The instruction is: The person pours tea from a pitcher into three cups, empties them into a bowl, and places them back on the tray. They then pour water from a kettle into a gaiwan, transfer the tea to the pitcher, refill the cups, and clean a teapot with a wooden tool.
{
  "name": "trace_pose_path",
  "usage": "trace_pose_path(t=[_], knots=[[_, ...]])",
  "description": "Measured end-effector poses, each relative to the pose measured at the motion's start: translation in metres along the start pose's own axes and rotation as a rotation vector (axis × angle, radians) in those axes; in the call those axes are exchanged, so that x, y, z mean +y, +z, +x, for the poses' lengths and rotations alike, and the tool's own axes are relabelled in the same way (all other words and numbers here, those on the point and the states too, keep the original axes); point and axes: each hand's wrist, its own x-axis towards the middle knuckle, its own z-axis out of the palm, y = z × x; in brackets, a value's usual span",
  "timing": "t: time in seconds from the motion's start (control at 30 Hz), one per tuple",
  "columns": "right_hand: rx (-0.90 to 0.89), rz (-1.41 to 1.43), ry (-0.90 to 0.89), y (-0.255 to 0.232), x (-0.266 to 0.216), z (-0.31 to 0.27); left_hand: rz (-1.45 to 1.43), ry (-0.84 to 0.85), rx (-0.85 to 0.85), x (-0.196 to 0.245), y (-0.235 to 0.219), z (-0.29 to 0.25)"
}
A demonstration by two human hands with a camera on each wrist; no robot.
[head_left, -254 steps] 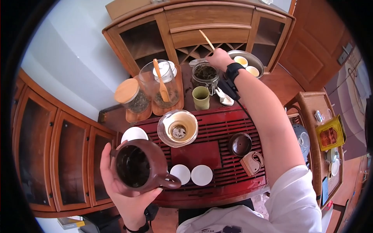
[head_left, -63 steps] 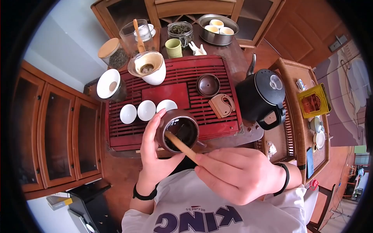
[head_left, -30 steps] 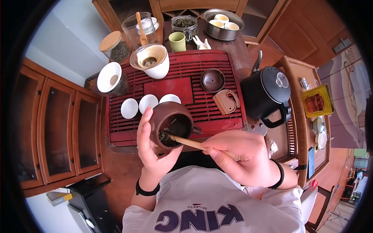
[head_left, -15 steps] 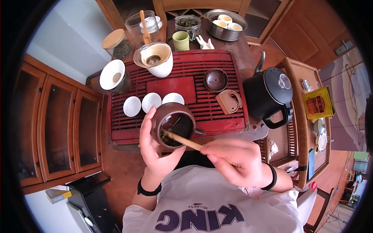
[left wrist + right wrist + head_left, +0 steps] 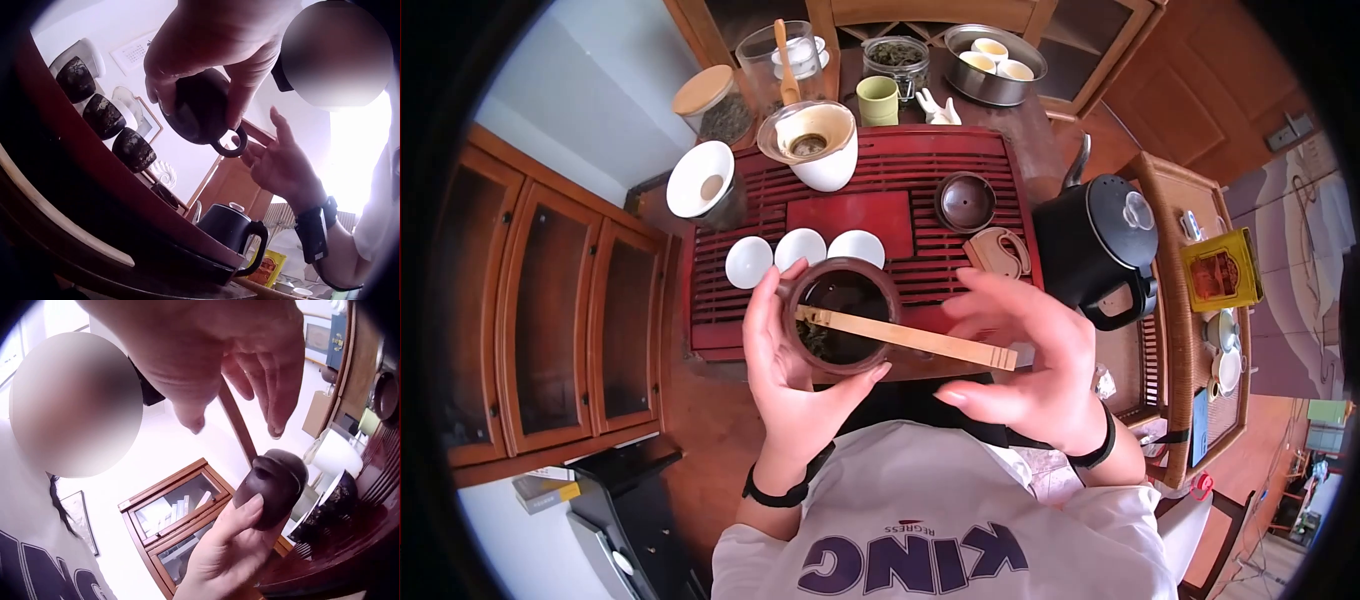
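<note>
My left hand grips a dark brown clay teapot, thumb on one side and fingers on the other. The pot's opening tilts toward the head camera, and wet leaves lie at its lower left inside. A flat bamboo stick slants across the opening, its notched tip among the leaves and its grooved end outside the pot. My right hand is spread around that outer end, thumb and fingers apart. In the right wrist view, the stick stands between the parted thumb and fingers, and the left hand cups the teapot.
On the red slatted tea tray stand white cups, a strainer on a white pitcher, a brown lid and a wooden piece. A black kettle stands right; jars and a steel bowl stand behind.
Earlier my right hand reached to the back, then pinched the bamboo stick inside the teapot. Now its fingers have spread off the stick, which lies across the pot's mouth. The left hand keeps the pot.
</note>
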Motion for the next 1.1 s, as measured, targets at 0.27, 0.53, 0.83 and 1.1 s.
trace_pose_path(t=[0.27, 0.53, 0.83, 1.1], knots=[[0.267, 0.048, -0.189, 0.004, 0.029, -0.023, 0.029, -0.021, 0.135, 0.010, -0.026, 0.007], [-0.299, -0.536, -0.373, 0.095, 0.068, -0.051, 0.086, -0.047, 0.303, 0.023, -0.050, 0.007], [-0.282, -0.758, -0.467, 0.092, 0.087, -0.061, 0.072, -0.080, 0.346, 0.020, -0.058, -0.002], [-0.162, -0.452, -0.428, 0.067, 0.079, -0.058, 0.069, -0.063, 0.345, 0.018, -0.059, -0.001]])
